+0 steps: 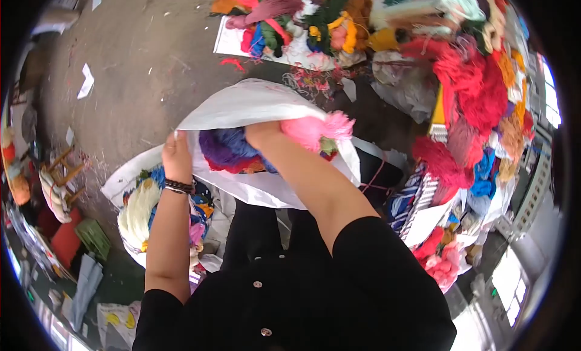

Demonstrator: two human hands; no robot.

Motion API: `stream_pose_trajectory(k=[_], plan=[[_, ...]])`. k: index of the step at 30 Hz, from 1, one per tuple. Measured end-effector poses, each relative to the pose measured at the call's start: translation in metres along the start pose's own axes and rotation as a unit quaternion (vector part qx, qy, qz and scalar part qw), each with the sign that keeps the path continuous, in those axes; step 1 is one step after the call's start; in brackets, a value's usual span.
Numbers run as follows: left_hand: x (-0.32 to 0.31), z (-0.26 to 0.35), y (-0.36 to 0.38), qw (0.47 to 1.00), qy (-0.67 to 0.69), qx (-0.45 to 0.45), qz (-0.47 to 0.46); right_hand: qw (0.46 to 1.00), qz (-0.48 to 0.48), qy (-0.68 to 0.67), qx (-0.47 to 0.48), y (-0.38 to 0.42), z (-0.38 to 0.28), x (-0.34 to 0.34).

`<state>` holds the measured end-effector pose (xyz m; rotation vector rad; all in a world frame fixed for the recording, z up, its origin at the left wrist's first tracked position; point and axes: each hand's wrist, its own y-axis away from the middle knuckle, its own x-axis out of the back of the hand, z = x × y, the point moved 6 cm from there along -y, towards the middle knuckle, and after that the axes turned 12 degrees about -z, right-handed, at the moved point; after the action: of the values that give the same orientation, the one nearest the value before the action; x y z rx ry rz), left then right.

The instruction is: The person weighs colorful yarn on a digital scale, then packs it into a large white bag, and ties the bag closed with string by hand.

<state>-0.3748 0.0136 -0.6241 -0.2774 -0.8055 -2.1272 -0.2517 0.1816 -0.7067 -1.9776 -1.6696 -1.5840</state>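
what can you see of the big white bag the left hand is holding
The white bag looks like thin plastic sheeting, creased, its mouth gaping open and its upper side arched. The left hand grips the rim; the right hand reaches inside, among purple, blue, red and pink yarn. It lies before the wearer's legs, its base hidden.

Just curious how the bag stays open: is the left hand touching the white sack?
Touching. The head view shows the left hand at the left edge of the white sack, its fingers on the rim.
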Motion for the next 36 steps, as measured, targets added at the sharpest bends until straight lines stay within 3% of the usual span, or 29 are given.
stream_pose_trajectory(k=[2,4,6,7,8,9,10,11,12,13,14,16,17,19,20,22,23,26,28,30,34,36], plan=[[0.01,0.004,-0.006,0.997,-0.06,0.04,0.005,0.998,0.026,0.028,0.042,0.036,-0.014,0.018],[0.018,-0.005,-0.01,0.987,-0.158,-0.011,0.017,0.998,0.038,-0.02,0.045,0.093,-0.013,0.071],[0.023,-0.008,-0.002,0.968,-0.229,-0.097,0.03,0.98,0.138,0.019,0.139,0.148,-0.003,0.104],[0.015,0.038,0.018,0.911,-0.407,0.059,0.015,0.98,0.167,0.023,0.1,0.17,0.015,0.116],[0.006,0.055,0.034,0.912,-0.359,-0.191,0.061,0.978,0.199,0.031,0.054,0.193,0.037,0.127],[-0.017,0.092,0.058,0.87,-0.404,-0.282,0.03,0.975,0.215,0.036,-0.03,0.211,0.063,0.131],[-0.045,0.101,0.07,0.841,-0.437,-0.318,-0.019,0.975,0.175,0.035,-0.132,0.224,0.088,0.131],[-0.077,0.112,0.087,0.799,-0.459,-0.373,-0.108,0.953,0.22,0.093,-0.187,0.235,0.111,0.115],[-0.112,0.12,0.102,0.75,-0.468,-0.427,-0.187,0.963,0.114,-0.072,-0.233,0.237,0.137,0.097],[-0.142,0.124,0.112,0.705,-0.454,-0.472,-0.271,0.967,0.108,-0.079,-0.218,0.242,0.144,0.089],[-0.172,0.119,0.114,0.684,-0.419,-0.49,-0.341,0.955,0.164,-0.119,-0.218,0.247,0.147,0.09],[-0.216,0.111,0.121,0.63,-0.472,-0.479,-0.389,0.935,0.178,-0.196,-0.238,0.249,0.15,0.098],[-0.233,0.099,0.124,0.581,-0.544,-0.436,-0.42,0.908,0.123,-0.273,-0.293,0.245,0.157,0.098],[-0.245,0.071,0.127,0.473,-0.563,-0.468,-0.49,0.853,0.132,-0.384,-0.327,0.228,0.174,0.085],[-0.246,0.028,0.111,0.402,-0.613,-0.515,-0.443,0.865,0.121,-0.387,-0.296,0.226,0.173,0.098],[-0.262,0.023,0.109,0.379,-0.661,-0.407,-0.503,0.886,0.101,-0.364,-0.269,0.213,0.162,0.088],[-0.277,0.017,0.102,0.442,-0.655,-0.399,-0.465,0.906,0.137,-0.328,-0.229,0.213,0.151,0.086],[-0.306,0.04,0.108,0.438,-0.664,-0.349,-0.496,0.915,0.077,-0.335,-0.21,0.227,0.148,0.074],[-0.301,0.063,0.116,0.449,-0.647,-0.385,-0.481,0.899,0.079,-0.367,-0.225,0.242,0.152,0.078],[-0.297,0.08,0.127,0.48,-0.586,-0.428,-0.494,0.861,0.146,-0.426,-0.237,0.267,0.158,0.083],[-0.272,0.088,0.13,0.457,-0.619,-0.406,-0.493,0.837,0.165,-0.457,-0.251,0.324,0.163,0.105],[-0.258,0.096,0.138,0.456,-0.641,-0.393,-0.476,0.848,0.249,-0.42,-0.207,0.347,0.172,0.094]])
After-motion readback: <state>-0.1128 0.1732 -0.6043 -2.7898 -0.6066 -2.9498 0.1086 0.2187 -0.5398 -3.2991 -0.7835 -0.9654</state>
